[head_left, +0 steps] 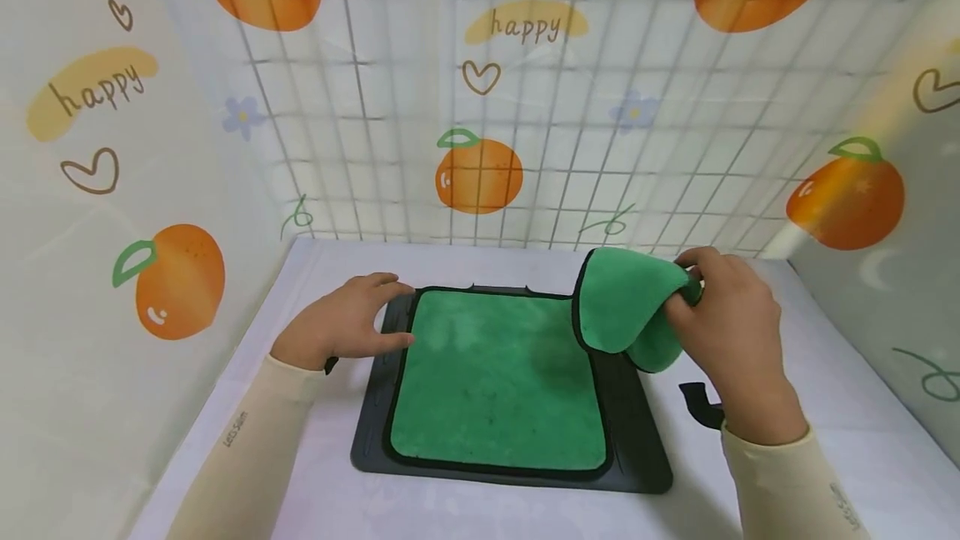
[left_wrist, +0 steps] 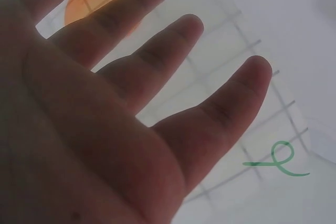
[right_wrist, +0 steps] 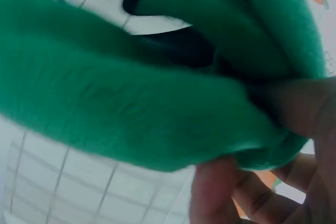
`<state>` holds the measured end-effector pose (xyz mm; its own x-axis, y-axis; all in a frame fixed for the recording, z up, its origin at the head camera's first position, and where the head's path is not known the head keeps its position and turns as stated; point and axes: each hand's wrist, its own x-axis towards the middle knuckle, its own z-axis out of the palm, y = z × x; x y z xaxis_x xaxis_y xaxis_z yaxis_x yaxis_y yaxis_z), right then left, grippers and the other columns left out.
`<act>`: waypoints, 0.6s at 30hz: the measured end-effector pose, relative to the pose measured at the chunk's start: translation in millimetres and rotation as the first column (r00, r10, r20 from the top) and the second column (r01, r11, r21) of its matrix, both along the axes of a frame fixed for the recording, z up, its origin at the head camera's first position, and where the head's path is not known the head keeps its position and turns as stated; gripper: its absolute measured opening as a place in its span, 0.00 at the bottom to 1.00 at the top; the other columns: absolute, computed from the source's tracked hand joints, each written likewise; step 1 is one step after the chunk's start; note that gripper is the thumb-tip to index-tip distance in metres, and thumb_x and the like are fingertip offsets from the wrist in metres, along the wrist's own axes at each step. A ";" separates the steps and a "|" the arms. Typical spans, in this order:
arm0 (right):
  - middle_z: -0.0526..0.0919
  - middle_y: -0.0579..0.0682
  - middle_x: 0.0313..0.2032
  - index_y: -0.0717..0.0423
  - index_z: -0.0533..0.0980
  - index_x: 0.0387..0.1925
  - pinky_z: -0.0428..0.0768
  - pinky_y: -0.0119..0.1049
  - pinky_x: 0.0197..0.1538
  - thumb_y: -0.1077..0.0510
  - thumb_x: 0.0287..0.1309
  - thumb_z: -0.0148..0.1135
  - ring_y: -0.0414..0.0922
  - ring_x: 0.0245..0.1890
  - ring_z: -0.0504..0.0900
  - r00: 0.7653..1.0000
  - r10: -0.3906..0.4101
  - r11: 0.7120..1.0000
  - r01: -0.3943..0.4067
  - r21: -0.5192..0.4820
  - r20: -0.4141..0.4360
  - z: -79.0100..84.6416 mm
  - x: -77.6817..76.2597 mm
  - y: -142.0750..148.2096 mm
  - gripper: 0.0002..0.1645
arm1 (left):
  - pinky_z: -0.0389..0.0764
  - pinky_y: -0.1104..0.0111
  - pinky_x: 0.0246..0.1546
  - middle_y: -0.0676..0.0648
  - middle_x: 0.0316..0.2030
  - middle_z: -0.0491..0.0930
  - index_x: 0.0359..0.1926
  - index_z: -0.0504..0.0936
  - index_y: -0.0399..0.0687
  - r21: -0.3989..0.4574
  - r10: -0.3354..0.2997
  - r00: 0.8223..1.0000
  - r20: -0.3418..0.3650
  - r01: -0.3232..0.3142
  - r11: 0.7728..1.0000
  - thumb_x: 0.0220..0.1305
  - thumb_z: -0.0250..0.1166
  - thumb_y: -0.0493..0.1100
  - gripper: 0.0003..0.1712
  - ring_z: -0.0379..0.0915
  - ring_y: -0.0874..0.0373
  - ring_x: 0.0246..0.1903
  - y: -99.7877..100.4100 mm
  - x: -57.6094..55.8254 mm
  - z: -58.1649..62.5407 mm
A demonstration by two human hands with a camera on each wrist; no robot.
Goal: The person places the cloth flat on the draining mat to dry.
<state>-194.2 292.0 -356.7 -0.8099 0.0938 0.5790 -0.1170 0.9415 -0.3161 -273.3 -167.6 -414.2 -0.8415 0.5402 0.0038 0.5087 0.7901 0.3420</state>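
A green cloth (head_left: 498,382) with black edging lies flat on a dark grey board (head_left: 637,432). My right hand (head_left: 731,319) pinches a second green cloth (head_left: 626,294), also black-edged, which droops in a fold over the board's far right corner. In the right wrist view the held cloth (right_wrist: 115,103) bends in a loop, with thumb and fingers gripping its end. At the board's left side is my left hand (head_left: 348,315), its fingers extended and its tips by the flat cloth's left edge. The left wrist view shows that palm (left_wrist: 94,124) with fingers spread, holding nothing.
The board stands on a white tabletop (head_left: 315,457). Pale curtains with orange prints (head_left: 480,176) enclose the back and both sides, with a wire grid (head_left: 405,107) showing behind the rear one. A black strap (head_left: 701,407) hangs from the right wrist.
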 end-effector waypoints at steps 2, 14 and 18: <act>0.81 0.64 0.41 0.63 0.80 0.50 0.73 0.57 0.26 0.65 0.58 0.66 0.60 0.33 0.77 0.998 0.044 0.999 -0.045 -0.009 -0.044 -0.8 -1.3 -8.8 0.17 | 0.69 0.45 0.68 0.41 0.77 0.64 0.75 0.73 0.56 0.000 -0.003 1.000 -0.003 0.003 1.000 0.65 0.70 0.67 0.43 0.60 0.40 0.75 1.3 -0.2 0.2; 0.72 0.58 0.43 0.60 0.80 0.46 0.85 0.48 0.40 0.76 0.57 0.63 0.55 0.40 0.82 0.916 0.386 0.917 -0.394 -0.064 -0.110 -15.6 -8.0 -72.5 0.17 | 0.70 0.44 0.68 0.41 0.77 0.64 0.75 0.73 0.56 -0.005 -0.012 1.000 -0.005 0.012 1.000 0.65 0.69 0.68 0.43 0.60 0.39 0.75 2.7 -0.3 -2.0; 0.73 0.55 0.42 0.57 0.80 0.45 0.83 0.44 0.38 0.83 0.46 0.61 0.50 0.38 0.80 0.866 0.485 0.872 -0.489 -0.003 -0.122 -28.4 -11.5 -89.7 0.27 | 0.70 0.43 0.68 0.42 0.77 0.63 0.76 0.72 0.56 -0.025 -0.016 1.000 -0.001 0.016 1.000 0.65 0.68 0.69 0.44 0.59 0.39 0.76 4.5 1.2 -2.1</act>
